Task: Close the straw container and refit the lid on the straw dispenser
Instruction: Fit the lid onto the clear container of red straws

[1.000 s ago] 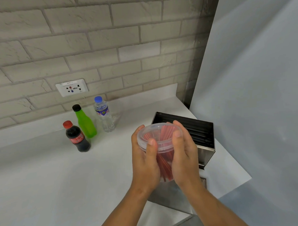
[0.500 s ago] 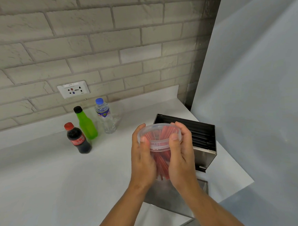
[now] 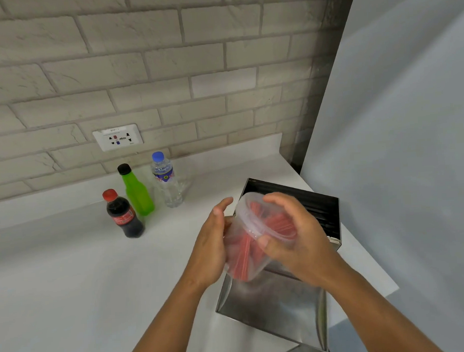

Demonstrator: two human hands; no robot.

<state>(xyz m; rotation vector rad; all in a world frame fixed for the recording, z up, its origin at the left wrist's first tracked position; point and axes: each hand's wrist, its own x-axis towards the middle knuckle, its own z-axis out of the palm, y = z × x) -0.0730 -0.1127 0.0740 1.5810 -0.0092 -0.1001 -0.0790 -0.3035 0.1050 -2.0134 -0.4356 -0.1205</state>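
White bench (image 3: 70,276) under brick wall. Clear straw container (image 3: 251,244), red straws inside, lid on, tilted, held above bench. Left hand (image 3: 211,246) cups its side, right hand (image 3: 294,237) grip closed on lid rim. Behind: open steel straw dispenser (image 3: 325,211) with dark straws; dispenser lid (image 3: 273,304) lying in front. Cola bottle (image 3: 123,215), green bottle (image 3: 136,190), water bottle (image 3: 166,180) near wall.

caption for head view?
Both hands, left and right, tilt the lidded straw container above the open straw dispenser.
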